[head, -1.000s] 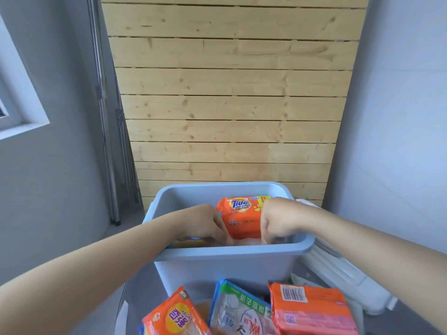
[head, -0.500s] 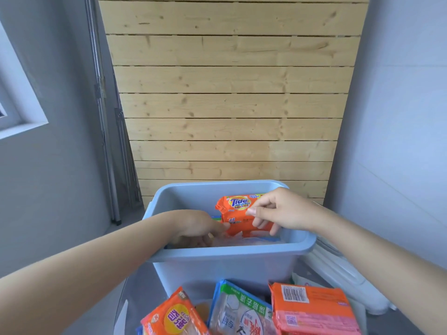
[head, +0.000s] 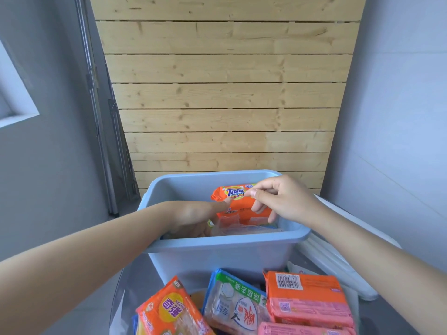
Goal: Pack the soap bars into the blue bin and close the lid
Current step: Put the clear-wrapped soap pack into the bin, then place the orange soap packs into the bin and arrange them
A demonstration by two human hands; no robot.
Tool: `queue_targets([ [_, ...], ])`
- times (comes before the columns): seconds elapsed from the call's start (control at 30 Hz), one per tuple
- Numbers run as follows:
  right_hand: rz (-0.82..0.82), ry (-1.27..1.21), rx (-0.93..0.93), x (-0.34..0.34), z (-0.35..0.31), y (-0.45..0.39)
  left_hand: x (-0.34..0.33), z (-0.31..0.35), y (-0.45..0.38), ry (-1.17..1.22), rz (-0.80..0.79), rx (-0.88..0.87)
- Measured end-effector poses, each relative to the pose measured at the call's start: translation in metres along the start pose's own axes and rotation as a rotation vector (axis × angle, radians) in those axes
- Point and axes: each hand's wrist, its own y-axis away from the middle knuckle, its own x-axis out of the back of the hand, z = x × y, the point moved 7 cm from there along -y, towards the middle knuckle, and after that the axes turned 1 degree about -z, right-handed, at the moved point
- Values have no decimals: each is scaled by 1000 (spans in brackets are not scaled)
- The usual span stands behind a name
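The blue bin (head: 217, 255) stands open in front of me. An orange Tide soap pack (head: 238, 204) stands upright inside it, above other wrapped bars that show only partly. My right hand (head: 283, 199) pinches the pack's top edge between thumb and fingers. My left hand (head: 196, 218) reaches into the bin beside the pack, thumb against its left side, fingers down among the packed bars. Nearer to me lie more soap packs: an orange one (head: 169, 310), a green and blue one (head: 234, 303) and an orange-pink one (head: 307, 298).
A white lid (head: 338, 262) lies to the right of the bin, partly under my right forearm. A wooden plank wall (head: 227, 93) rises behind the bin. Grey walls stand on both sides, with metal poles (head: 101, 117) leaning at the left.
My right hand rose from inside the bin and took the Tide pack's top edge. My left hand stayed low in the bin, shifting slightly toward the pack.
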Motion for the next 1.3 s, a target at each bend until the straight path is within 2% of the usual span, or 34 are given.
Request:
queue_targets([
  [0.2,15,-16,-4,0,1,-1,-3,5,-1,81,-70,-118],
  [0.37,56,-23,14,4,-1,1,-1,4,10,-59,-28,-31],
  [0.47,99,16,72,8,-9,13,3,12,29,-325,183,-30],
  [0.53,132,76,126,10,-14,30,3,25,49,-378,327,-150],
  [0.73,259,127,344,15,-32,90,-30,40,111,-362,583,-589],
  [0.83,199,141,302,9,-22,117,-66,30,133,-430,678,-730],
  [0.9,123,137,240,4,-11,128,-84,21,132,-433,676,-748],
  [1.07,-125,165,16,-12,31,154,-125,-14,105,-403,532,-624],
  [1.2,-230,279,-94,-14,59,167,-142,-32,88,-493,506,-567],
  [1.3,-246,300,-148,-11,64,175,-147,-41,84,-579,482,-527],
])
